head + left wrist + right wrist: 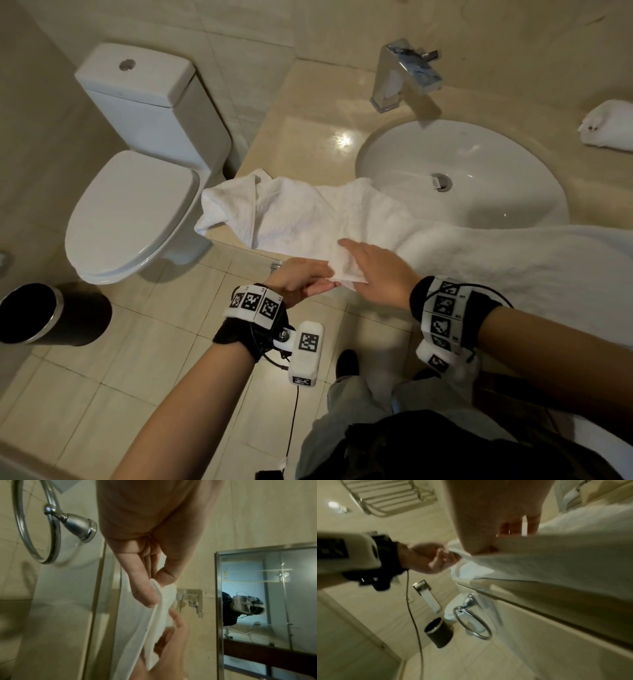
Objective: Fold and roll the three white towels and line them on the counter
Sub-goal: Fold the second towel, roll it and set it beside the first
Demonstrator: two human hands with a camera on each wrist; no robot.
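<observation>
A long white towel (308,216) lies spread along the front edge of the counter (308,137), with its left end crumpled and hanging over the counter's side. My left hand (301,279) pinches a near corner of it between thumb and fingers (158,588), just off the counter's front edge. My right hand (376,270) lies on the towel right beside the left. Its fingers are on top and its thumb (479,549) is under the edge, pinching the cloth (556,561). One rolled white towel (609,126) sits on the counter at the far right.
The oval sink (376,147) and chrome faucet (400,75) fill the counter behind the towel. A toilet (137,212) stands to the left, with a black bin (44,313) on the tiled floor. A chrome towel ring (472,623) hangs on the cabinet side.
</observation>
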